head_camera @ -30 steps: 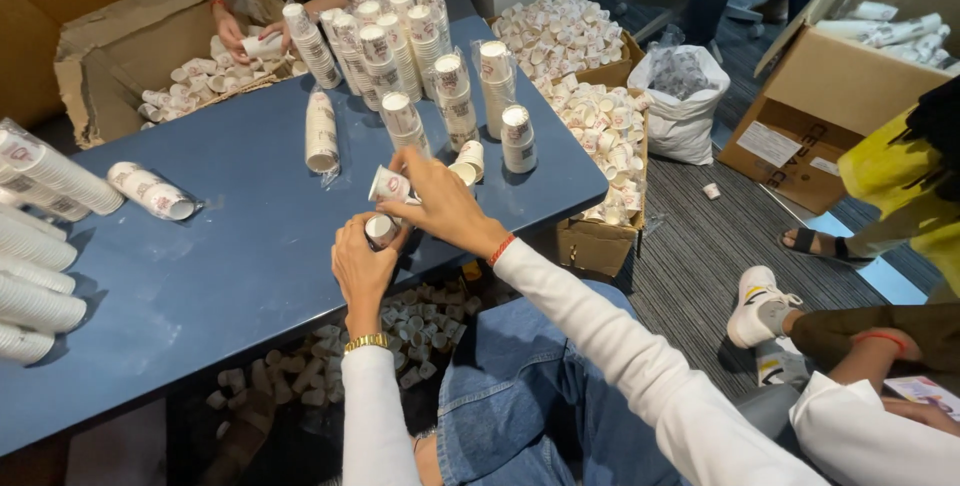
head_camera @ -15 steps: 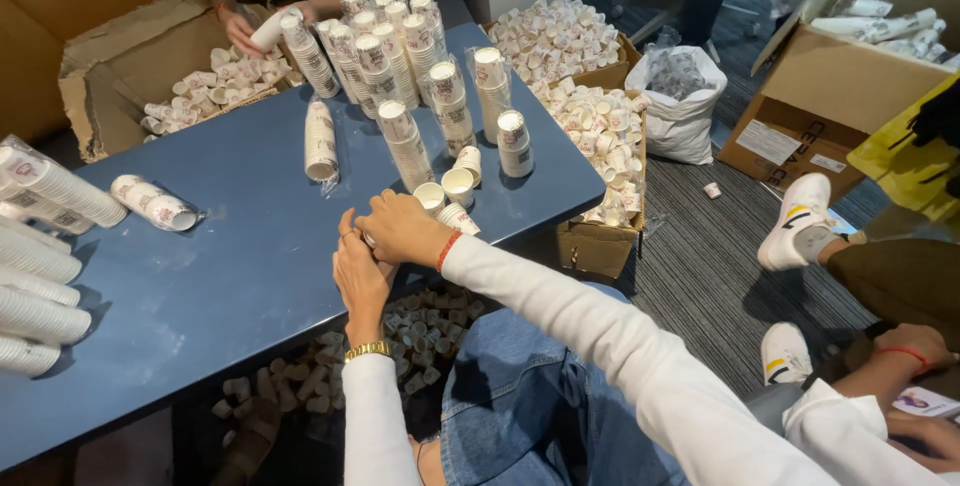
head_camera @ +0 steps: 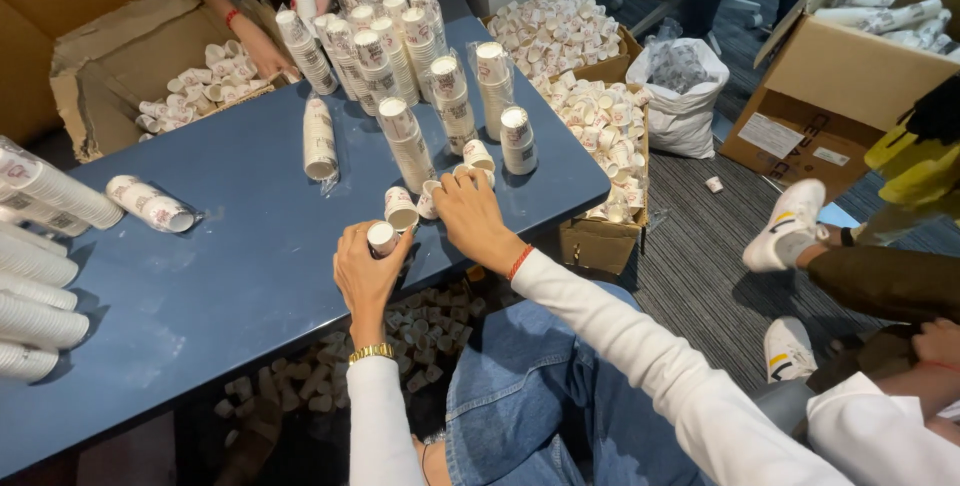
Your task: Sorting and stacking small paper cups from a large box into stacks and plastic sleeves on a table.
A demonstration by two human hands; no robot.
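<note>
1. Cup (head_camera: 382,237): small white paper cup with red print, held at the near edge of the table (head_camera: 240,246). Its mouth faces up toward the camera and its long axis is near upright, leaning slightly toward 1 o'clock.
2. Left hand (head_camera: 365,276): fingers curled round the cup, gripping it; a gold watch (head_camera: 371,352) is on the wrist.
3. Right hand (head_camera: 475,216): at 2 o'clock from the cup, palm down, fingers spread over loose cups (head_camera: 402,208) standing on the table; whether it grips any I cannot tell. A red band (head_camera: 519,261) circles the wrist.
4. Stacks (head_camera: 410,146): tall nested cup columns, upright, at 12 to 1 o'clock from the hands, massed toward the far edge.
5. Lying stack (head_camera: 319,139): at 11 o'clock, on its side, long axis running 12 to 6.
6. Wrapped stack (head_camera: 150,204): at 9 o'clock, on its side.
7. Left stacks (head_camera: 40,246): several lying at the table's left edge.
8. Far box (head_camera: 120,76): open cardboard, at 10 o'clock, holding loose cups; another person's hand (head_camera: 262,48) rests at its rim.
9. Right box (head_camera: 600,236): at 2 o'clock beside the table, heaped with loose cups.
10. Bag (head_camera: 682,91): white, open, at 2 o'clock beyond that box.
11. Floor cups (head_camera: 420,316): loose under the table, at 5 o'clock.
</note>
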